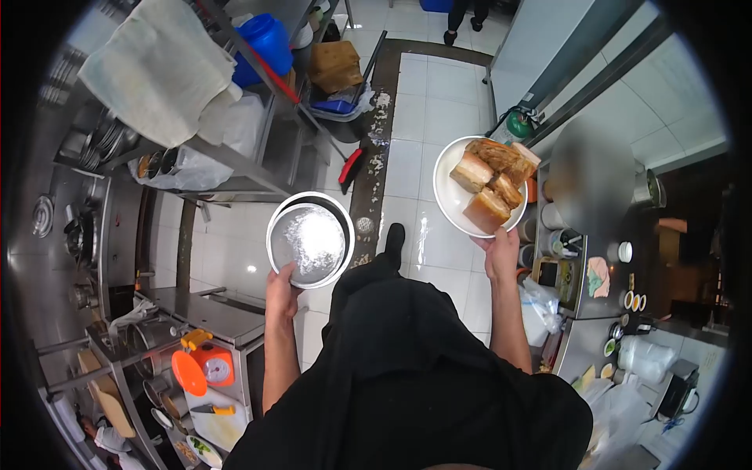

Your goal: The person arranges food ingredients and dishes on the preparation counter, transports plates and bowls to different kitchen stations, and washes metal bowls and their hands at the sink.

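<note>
Holding one vessel each, right hand (499,251) clamped on the lower rim of the white plate (452,192) of meat chunks (501,188) right of centre, left hand (283,290) gripping metal pan (309,247) left of centre; plate probably best kept level against sliding.

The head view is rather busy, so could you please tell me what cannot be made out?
All in the head view:
Left hand: fingertips beneath, hidden by the round metal pan.
Right hand: fingertips, hidden beneath the white dish.
White dish: its middle, covered by meat chunks.
Kitchen scale: dial markings, too small.
Person standing far off: everything above the legs, cut off by the top edge.
</note>
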`<act>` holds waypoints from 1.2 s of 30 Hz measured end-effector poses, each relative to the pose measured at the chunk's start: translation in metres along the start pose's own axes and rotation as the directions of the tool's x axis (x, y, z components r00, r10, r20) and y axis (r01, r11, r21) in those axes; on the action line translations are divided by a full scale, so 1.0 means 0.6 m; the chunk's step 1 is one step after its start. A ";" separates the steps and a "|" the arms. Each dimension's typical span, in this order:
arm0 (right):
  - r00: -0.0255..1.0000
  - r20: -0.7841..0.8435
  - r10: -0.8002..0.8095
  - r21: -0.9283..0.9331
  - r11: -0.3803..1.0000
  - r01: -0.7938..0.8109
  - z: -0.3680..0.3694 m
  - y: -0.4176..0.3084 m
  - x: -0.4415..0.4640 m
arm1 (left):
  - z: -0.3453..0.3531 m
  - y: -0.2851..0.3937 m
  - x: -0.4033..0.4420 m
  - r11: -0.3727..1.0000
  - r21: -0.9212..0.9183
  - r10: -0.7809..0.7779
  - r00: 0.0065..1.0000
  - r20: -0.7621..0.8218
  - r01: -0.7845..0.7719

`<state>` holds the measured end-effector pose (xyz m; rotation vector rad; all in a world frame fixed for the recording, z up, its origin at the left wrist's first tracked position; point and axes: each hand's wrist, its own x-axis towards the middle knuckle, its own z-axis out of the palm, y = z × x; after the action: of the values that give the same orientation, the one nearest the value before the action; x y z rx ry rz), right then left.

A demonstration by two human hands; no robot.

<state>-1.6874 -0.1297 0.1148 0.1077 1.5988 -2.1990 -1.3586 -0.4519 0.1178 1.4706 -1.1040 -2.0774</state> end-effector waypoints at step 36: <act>1.000 0.005 0.010 -0.011 1.000 -0.010 0.207 -0.304 1.210 | 0.929 0.445 0.826 0.998 0.002 0.057 0.998 0.008 -0.057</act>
<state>-2.3940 -0.4058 0.1005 0.1071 1.6047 -2.1807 -2.0965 -0.7397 0.0969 1.4163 -1.1382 -2.0457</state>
